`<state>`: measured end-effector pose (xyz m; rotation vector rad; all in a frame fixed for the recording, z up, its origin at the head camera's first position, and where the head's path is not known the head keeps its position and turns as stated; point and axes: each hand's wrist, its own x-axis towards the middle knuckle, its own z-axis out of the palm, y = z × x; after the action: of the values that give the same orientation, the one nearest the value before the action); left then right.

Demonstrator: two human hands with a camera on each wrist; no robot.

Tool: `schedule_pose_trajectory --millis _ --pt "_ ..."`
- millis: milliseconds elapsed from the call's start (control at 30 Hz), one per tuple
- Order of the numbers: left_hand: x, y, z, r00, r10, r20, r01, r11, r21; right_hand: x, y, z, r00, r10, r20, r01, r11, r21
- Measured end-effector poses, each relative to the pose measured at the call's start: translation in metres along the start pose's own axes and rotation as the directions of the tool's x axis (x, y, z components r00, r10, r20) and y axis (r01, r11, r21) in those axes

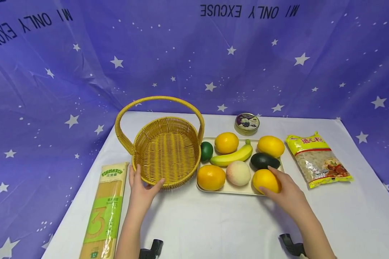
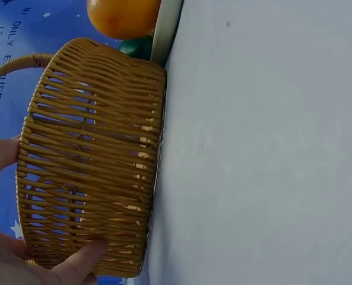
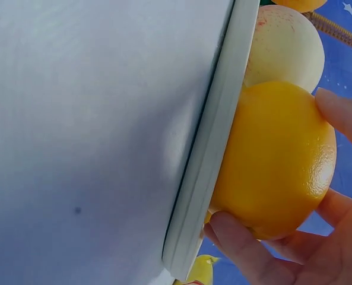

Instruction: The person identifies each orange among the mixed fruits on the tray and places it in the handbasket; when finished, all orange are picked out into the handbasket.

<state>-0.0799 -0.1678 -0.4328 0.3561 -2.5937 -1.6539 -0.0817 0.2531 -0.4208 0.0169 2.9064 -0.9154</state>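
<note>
My left hand (image 1: 142,192) holds the near left rim of a round wicker basket (image 1: 138,144), thumb and fingers spread along it. The basket's tall handle stands up, and nothing lies inside. In the left wrist view, fingers (image 2: 83,261) lie against its woven outer side. My right hand (image 1: 288,192) grips an orange (image 1: 265,181) at the near right corner of a cream tray (image 1: 227,191), thumb and fingers around its sides. Beside that orange are a peach (image 1: 238,173) and a dark green avocado (image 1: 264,160). In the right wrist view, the orange (image 3: 273,160) overlaps the tray rim.
Also on the tray are a banana (image 1: 232,157), a green fruit (image 1: 206,151), and more yellow and orange fruits (image 1: 211,177). A round tin (image 1: 247,123) stands behind it, a pasta bag (image 1: 321,160) to the right. A spaghetti pack (image 1: 104,212) lies left of the basket.
</note>
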Motion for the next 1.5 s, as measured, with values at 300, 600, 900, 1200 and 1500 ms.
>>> schedule_pose_trajectory --millis 300,600,900,1200,1500 --pt "0.002 -0.003 -0.002 1.0 0.002 -0.018 -0.003 0.997 -0.083 0.003 0.002 0.001 0.999 0.039 -0.012 -0.039 0.999 0.008" --pt "-0.001 -0.004 -0.001 1.0 0.005 -0.012 -0.007 0.991 -0.135 -0.002 -0.009 -0.013 0.997 -0.003 -0.073 0.007 0.999 0.052" --pt "-0.001 -0.007 -0.001 1.0 0.007 -0.013 -0.01 0.984 -0.177 0.012 -0.057 -0.018 0.981 -0.16 -0.112 0.173 0.978 0.118" --pt "0.002 -0.008 0.003 1.0 0.025 -0.015 -0.027 0.978 -0.205 0.034 -0.113 -0.005 0.957 -0.284 -0.056 0.289 0.942 0.168" --pt "-0.002 -0.009 0.0 1.0 0.021 -0.017 -0.024 0.976 -0.218 0.058 -0.168 0.027 0.909 -0.417 0.023 0.4 0.886 0.233"
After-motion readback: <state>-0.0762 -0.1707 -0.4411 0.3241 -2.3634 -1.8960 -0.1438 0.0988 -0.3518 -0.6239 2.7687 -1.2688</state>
